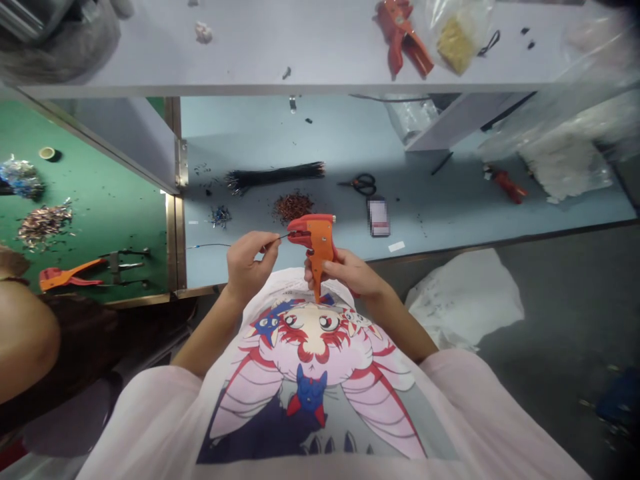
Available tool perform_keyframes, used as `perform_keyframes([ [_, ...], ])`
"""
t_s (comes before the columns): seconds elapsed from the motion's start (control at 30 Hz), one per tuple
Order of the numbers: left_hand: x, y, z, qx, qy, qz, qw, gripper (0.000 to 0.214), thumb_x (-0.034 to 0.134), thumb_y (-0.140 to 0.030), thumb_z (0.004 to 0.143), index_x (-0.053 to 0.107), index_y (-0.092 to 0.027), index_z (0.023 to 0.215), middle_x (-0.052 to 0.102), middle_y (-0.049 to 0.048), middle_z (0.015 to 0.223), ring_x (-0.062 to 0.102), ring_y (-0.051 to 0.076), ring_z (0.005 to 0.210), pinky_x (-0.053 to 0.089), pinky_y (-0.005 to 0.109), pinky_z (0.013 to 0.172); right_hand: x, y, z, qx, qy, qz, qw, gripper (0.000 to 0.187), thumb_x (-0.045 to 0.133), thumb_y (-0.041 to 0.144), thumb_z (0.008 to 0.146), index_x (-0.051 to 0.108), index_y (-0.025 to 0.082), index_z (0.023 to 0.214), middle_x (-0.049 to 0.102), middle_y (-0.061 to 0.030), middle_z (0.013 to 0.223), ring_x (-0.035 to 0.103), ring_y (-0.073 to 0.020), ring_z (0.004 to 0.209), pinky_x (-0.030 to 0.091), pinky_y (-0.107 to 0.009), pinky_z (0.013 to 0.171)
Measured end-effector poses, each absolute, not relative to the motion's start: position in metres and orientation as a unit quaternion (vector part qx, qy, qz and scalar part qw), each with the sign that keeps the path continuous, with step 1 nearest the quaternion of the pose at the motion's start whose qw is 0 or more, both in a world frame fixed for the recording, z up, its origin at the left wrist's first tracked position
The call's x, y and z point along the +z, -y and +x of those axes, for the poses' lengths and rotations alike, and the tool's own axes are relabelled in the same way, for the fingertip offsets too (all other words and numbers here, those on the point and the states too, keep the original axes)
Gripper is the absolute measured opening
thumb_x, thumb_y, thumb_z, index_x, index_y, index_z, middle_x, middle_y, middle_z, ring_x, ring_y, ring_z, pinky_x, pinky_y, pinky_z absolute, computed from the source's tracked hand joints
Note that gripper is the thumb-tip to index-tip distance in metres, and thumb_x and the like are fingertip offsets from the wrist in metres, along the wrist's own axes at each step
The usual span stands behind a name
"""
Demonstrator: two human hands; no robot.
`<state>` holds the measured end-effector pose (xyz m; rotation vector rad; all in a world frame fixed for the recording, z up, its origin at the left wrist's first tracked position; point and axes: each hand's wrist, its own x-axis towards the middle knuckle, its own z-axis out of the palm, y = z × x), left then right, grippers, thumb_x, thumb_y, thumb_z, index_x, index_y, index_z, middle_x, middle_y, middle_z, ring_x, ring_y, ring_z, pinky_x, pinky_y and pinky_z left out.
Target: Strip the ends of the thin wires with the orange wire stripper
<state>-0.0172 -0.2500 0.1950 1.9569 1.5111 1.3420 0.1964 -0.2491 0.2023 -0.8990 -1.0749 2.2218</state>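
By the bench's [240, 137] near edge, your left fingers [269, 239] pinch the wire [215, 245], probably light and limp, best held close to its tip; your right fingers [334, 269] wrap the stripper [323, 235].

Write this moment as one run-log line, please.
left hand: pinching black wire | right hand: gripping orange-red tool | wire: reaches tool's jaws | bench beyond: black wire bundle, brown scrap pile, scissors
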Motion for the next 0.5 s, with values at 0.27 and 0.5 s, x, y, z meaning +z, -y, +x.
perform_keyframes([
  [0.27,0.1961,0.2525,-0.0146,0.481,-0.520,0.690,0.146,0.005,0.060,-0.018,0.080,0.065,-0.018,0.080,0.065,0.0004,0.071,0.052,0.008,0.058,0.041,0.020,0.056,0.2063,0.2491,0.1994,0.807,0.424,-0.332,0.244,0.036,0.061,0.045,0.082,0.056,0.011,0.093,0.062,-0.0045,0.076,0.063,-0.0134,0.062,0.053,-0.027,0.055],
  [0.5,0.1960,0.2508,-0.0139,0.488,-0.512,0.692,0.145,0.009,0.061,-0.014,0.077,0.064,-0.018,0.085,0.062,-0.0016,0.068,0.049,0.007,0.057,0.040,0.019,0.056,0.2063,0.2495,0.2008,0.802,0.430,-0.335,0.245,0.029,0.058,0.041,0.085,0.055,0.013,0.091,0.061,-0.0019,0.070,0.061,-0.0114,0.056,0.052,-0.025,0.053],
])
